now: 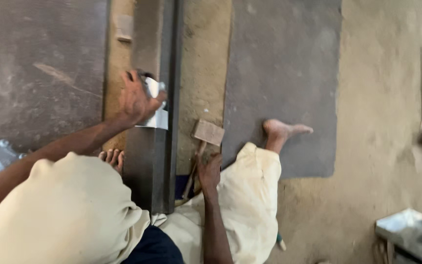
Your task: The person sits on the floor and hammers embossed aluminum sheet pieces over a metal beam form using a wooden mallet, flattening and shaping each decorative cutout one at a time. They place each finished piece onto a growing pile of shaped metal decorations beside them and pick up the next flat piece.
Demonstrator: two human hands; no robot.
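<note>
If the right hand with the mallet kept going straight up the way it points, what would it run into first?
Probably only bare sandy floor: the right hand points its wooden mallet up the strip between the steel beam and dark sheet. Depth unclear.

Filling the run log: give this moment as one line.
left hand: presses bent shiny sheet-metal piece on long dark steel beam | right hand: grips wooden mallet, head on floor | seated on sandy floor

A bent piece of shiny sheet metal (155, 105) sits on the long dark steel beam (152, 146), upright part pale and gleaming, flat flange lying against the beam's top. Beside the beam, a wooden mallet (206, 139) lies on the sandy floor, blocky head away from the person, thin handle angled back toward them.
</note>
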